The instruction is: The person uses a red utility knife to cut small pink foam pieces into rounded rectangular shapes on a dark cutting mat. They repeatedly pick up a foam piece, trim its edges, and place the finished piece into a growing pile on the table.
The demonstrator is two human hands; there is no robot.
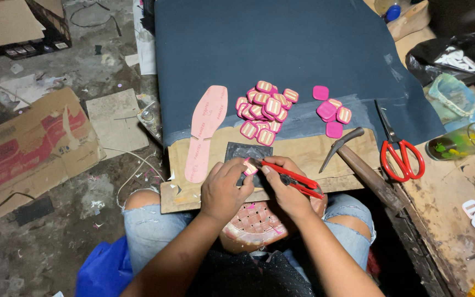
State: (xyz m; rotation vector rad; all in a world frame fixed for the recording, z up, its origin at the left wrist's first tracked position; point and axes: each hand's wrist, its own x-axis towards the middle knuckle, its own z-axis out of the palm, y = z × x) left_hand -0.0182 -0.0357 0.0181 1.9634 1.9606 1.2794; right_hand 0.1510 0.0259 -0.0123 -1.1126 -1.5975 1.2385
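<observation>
Pinching a small pink, cream-striped square piece (pixel 250 167).

Shoemaking workshop: insole (pixel 206 129), hammer (pixel 361 165), scissors (pixel 399 148)

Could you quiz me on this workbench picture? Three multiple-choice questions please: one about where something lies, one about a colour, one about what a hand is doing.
1. Where does the hammer lie?
A. On the floor by the cardboard
B. On the board, just left of the red-handled scissors
C. On top of the pink pieces

2. What colour is the long sole-shaped cutout?
A. Pale pink
B. Green
C. Black

3. What is the right hand doing?
A. Resting open on the knee
B. Holding the glass
C. Gripping a red-handled tool against a small pink piece

Answers:
1 B, its head rests on the cardboard board and the scissors lie to its right.
2 A, it lies pale pink beside the pile of pink squares.
3 C, the fingers wrap the red handles while the left hand pinches the piece.
</observation>
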